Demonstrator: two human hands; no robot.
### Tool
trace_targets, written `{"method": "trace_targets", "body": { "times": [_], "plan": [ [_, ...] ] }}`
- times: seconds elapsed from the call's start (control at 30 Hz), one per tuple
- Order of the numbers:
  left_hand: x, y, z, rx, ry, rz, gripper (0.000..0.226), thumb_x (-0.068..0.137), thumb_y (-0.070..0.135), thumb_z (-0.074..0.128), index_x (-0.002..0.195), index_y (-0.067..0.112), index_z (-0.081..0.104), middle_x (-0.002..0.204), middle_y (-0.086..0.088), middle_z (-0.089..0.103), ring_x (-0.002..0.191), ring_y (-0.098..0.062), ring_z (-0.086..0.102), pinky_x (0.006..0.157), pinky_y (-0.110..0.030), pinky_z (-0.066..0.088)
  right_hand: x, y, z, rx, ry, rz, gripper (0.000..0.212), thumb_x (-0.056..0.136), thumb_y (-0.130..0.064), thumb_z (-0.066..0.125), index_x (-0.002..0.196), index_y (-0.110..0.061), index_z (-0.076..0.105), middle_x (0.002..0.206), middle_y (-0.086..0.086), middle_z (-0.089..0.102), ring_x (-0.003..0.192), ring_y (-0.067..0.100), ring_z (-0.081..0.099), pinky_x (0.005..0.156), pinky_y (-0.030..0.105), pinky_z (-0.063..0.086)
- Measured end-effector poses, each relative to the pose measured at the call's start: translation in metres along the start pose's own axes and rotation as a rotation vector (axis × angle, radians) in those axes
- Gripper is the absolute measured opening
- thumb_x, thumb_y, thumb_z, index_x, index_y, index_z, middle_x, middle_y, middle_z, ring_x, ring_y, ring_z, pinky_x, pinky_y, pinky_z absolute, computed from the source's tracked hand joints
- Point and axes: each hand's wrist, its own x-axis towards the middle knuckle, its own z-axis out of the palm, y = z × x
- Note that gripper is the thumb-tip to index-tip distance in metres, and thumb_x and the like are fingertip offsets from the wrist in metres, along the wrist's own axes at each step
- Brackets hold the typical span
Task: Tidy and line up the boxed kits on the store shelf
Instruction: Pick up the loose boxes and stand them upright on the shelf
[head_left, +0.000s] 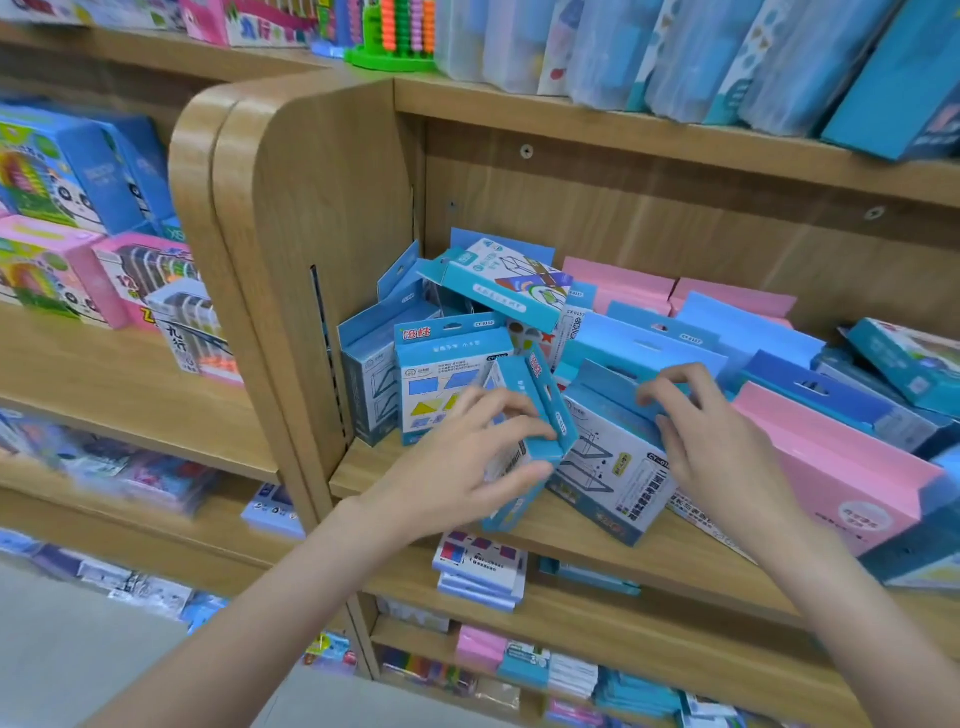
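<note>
A small blue box (524, 441) is gripped by the left hand (467, 462), tilted, at the front of the wooden shelf (649, 551). The top flap of a white-and-blue box (608, 467) just beside it is pinched by the right hand (711, 441). Behind, blue boxes are heaped crookedly, one (498, 286) lying tipped across the pile. Two boxes (415, 384) are stood upright against the side panel (311, 249). A large pink box (841, 473) is leaned close on the right. "CY-0159" can be read on one hang tab; the Chinese print is too blurred elsewhere.
</note>
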Motion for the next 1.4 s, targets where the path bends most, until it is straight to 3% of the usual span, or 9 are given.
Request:
{"method": "trace_targets", "body": {
  "times": [0.2, 0.33, 0.47, 0.67, 0.87, 0.97, 1.07, 1.27, 1.4],
  "plan": [
    [0.019, -0.013, -0.012, 0.02, -0.085, 0.041, 0.062, 0.082, 0.056, 0.054, 0.137, 0.032, 0.035, 0.145, 0.012, 0.032, 0.134, -0.008, 0.017, 0.11, -0.041, 0.025, -0.011, 0.015, -0.003, -0.094, 0.025, 0.014, 0.024, 0.072, 0.001, 0.072, 0.086, -0.013, 0.058, 0.095, 0.002, 0.053, 0.058, 0.018, 0.043, 0.04, 0.019, 0.027],
    [0.038, -0.022, -0.026, 0.108, -0.341, -0.029, 0.1, 0.074, 0.041, 0.074, 0.141, 0.045, 0.0, 0.145, 0.028, -0.001, 0.134, 0.007, -0.006, 0.111, -0.031, 0.005, -0.017, 0.024, -0.003, -0.106, -0.003, 0.05, 0.018, 0.077, -0.006, 0.069, 0.092, -0.013, 0.061, 0.108, 0.004, 0.048, 0.084, 0.025, 0.055, 0.04, 0.027, 0.039],
    [0.051, -0.027, -0.024, 0.362, -0.359, 0.045, 0.076, 0.082, 0.035, 0.066, 0.144, 0.033, 0.021, 0.146, 0.01, 0.027, 0.133, -0.009, 0.018, 0.11, -0.028, 0.015, -0.021, 0.021, -0.009, -0.079, 0.121, -0.013, 0.021, 0.087, -0.027, 0.053, 0.09, -0.01, 0.065, 0.112, 0.01, 0.051, 0.092, 0.018, 0.04, 0.049, 0.026, 0.036],
    [0.035, -0.029, -0.009, 0.366, -0.046, 0.042, 0.065, 0.074, 0.037, 0.074, 0.131, 0.016, 0.048, 0.122, -0.006, 0.049, 0.113, -0.018, 0.031, 0.098, -0.042, 0.034, -0.02, -0.023, 0.011, 0.066, 0.194, -0.132, 0.043, 0.087, -0.046, 0.042, 0.115, -0.013, 0.05, 0.098, 0.008, 0.054, 0.09, 0.02, 0.044, 0.073, 0.034, 0.045],
    [0.004, -0.04, -0.022, 0.357, 0.203, -0.136, 0.059, 0.076, 0.022, 0.074, 0.129, 0.014, 0.047, 0.127, -0.01, 0.05, 0.118, -0.023, 0.036, 0.096, -0.05, 0.037, 0.002, -0.047, 0.03, 0.126, 0.118, -0.087, 0.067, 0.08, -0.051, 0.055, 0.133, -0.017, 0.034, 0.101, 0.007, 0.056, 0.093, 0.018, 0.038, 0.08, 0.038, 0.043],
    [-0.008, -0.053, -0.044, 0.351, 0.293, -0.266, 0.066, 0.077, 0.007, 0.07, 0.136, 0.006, 0.04, 0.137, -0.014, 0.042, 0.126, -0.027, 0.034, 0.103, -0.047, 0.033, 0.005, -0.049, 0.036, 0.086, 0.148, -0.057, 0.066, 0.077, -0.051, 0.058, 0.127, -0.01, 0.045, 0.102, 0.007, 0.058, 0.096, 0.023, 0.045, 0.083, 0.037, 0.036],
    [-0.01, -0.06, -0.054, 0.379, 0.208, -0.233, 0.072, 0.077, 0.001, 0.068, 0.139, 0.0, 0.032, 0.143, -0.019, 0.036, 0.131, -0.032, 0.031, 0.107, -0.046, 0.03, 0.008, -0.047, 0.04, 0.103, 0.13, -0.114, 0.057, 0.076, -0.056, 0.044, 0.11, -0.012, 0.057, 0.096, 0.004, 0.059, 0.093, 0.018, 0.04, 0.076, 0.03, 0.024],
    [0.006, -0.072, -0.056, 0.475, 0.011, -0.243, 0.069, 0.075, 0.001, 0.072, 0.135, -0.004, 0.039, 0.13, -0.024, 0.05, 0.119, -0.042, 0.047, 0.105, -0.049, 0.028, 0.003, -0.02, 0.031, 0.285, 0.069, -0.271, 0.038, 0.078, -0.052, 0.05, 0.107, -0.028, 0.047, 0.097, -0.005, 0.062, 0.095, 0.012, 0.042, 0.075, 0.024, 0.021],
    [0.016, -0.075, -0.068, 0.367, -0.038, -0.263, 0.067, 0.081, 0.01, 0.068, 0.139, 0.007, 0.036, 0.128, -0.013, 0.051, 0.12, -0.028, 0.043, 0.102, -0.036, 0.031, -0.001, -0.013, 0.029, 0.308, 0.054, -0.256, 0.038, 0.079, -0.051, 0.05, 0.109, -0.029, 0.047, 0.099, -0.007, 0.061, 0.097, 0.011, 0.041, 0.075, 0.026, 0.025]
  ]
}}
